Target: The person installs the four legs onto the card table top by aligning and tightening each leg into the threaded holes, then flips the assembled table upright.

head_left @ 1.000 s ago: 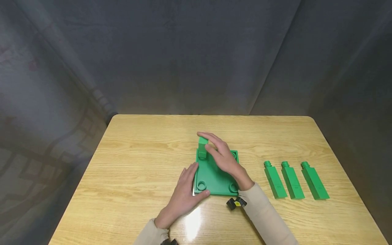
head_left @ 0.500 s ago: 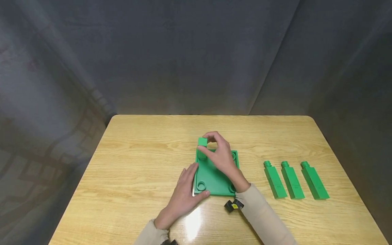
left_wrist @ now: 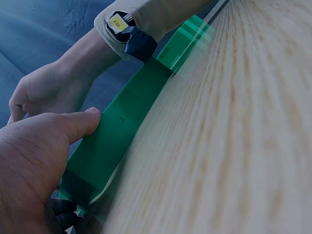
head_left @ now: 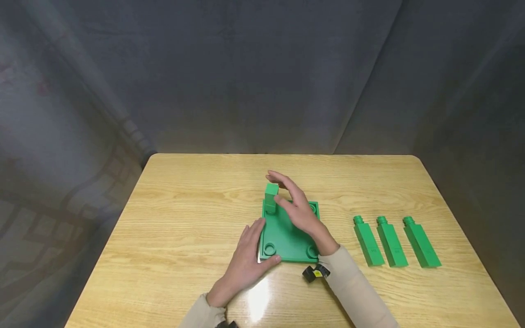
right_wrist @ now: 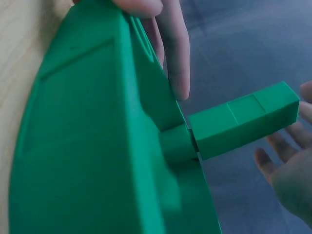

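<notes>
An upside-down green tabletop (head_left: 287, 234) with a raised rim and a round socket in each corner lies on the wooden table. In its far left socket stands a square green table leg (head_left: 270, 197), seen jutting out with a narrow gap at its base (right_wrist: 243, 119) in the right wrist view. My left hand (head_left: 245, 256) grips the near left corner, thumb along the front side and fingers along the left side. My right hand (head_left: 301, 210) reaches over the tabletop, its fingers extended around the leg, apart from it in the right wrist view.
Three more green table legs (head_left: 369, 243) with threaded ends lie side by side on the right of the wooden table (head_left: 184, 205). A dark grey curtain (head_left: 262, 82) encloses the far side and both flanks.
The right hand's fingers were spread, closed in on the leg half a second ago with a twisted wrist, and are now spread again. The left hand and tabletop have stayed put.
</notes>
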The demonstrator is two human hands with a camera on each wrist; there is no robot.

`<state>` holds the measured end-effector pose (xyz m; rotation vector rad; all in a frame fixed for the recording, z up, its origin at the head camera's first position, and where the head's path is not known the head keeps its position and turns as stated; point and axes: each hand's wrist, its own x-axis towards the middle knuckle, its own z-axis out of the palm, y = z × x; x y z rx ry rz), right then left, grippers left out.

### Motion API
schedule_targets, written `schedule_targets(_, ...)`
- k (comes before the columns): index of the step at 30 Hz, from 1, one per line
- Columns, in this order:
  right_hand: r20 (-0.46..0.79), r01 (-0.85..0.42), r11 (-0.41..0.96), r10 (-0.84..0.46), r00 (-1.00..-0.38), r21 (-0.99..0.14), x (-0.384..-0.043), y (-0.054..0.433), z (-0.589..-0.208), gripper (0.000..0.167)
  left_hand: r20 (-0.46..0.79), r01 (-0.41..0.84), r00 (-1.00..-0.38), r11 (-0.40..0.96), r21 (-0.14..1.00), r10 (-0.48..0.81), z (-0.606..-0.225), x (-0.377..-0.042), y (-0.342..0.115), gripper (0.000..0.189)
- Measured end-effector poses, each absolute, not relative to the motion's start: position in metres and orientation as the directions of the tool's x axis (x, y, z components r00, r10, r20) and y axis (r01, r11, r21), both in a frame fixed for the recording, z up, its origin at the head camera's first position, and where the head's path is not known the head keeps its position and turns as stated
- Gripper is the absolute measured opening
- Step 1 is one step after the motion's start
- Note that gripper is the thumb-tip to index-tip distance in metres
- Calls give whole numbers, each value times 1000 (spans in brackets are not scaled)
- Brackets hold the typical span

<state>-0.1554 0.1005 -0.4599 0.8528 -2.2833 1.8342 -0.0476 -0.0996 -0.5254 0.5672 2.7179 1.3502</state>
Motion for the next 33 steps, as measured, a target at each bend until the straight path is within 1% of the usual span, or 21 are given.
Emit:
schedule_targets(4,385,-450,81,-397,-833,-889,-156,102,-459,58,111,294,-933,547,783,343,-525,-47,-100,107)
schedule_targets(9,358,-420,78,-397,-845,-904,-156,102,-459,53,102,286,-935,550,785,340,-525,-47,-100,107)
schedule_targets(12,354,-419,102,-381,-854,-902,-156,102,-459,53,104,288,-934,552,783,341,-525,-47,-100,107)
schedule_targets(17,361,-433,198,-317,-877,-879,-155,101,-459,46,115,298,-933,550,781,342,-525,-47,-100,106)
schedule_targets(20,383,-442,250,-252,-889,-862,-155,99,-459,39,117,296,-933,544,785,340,-524,-47,-100,106)
schedule_targets(23,400,-440,272,-190,-897,-856,-154,96,-460,37,111,292,-934,546,786,339,-524,-47,-100,107)
schedule_targets(26,400,-430,268,-160,-902,-862,-154,94,-461,37,114,294,-935,552,781,337,-524,-47,-99,106)
schedule_targets(29,396,-425,257,-157,-905,-868,-154,93,-462,37,128,304,-934,551,777,335,-525,-47,-99,105)
schedule_targets(33,420,-451,253,-170,-891,-856,-156,96,-464,46,142,318,-930,549,773,338,-525,-47,-98,104)
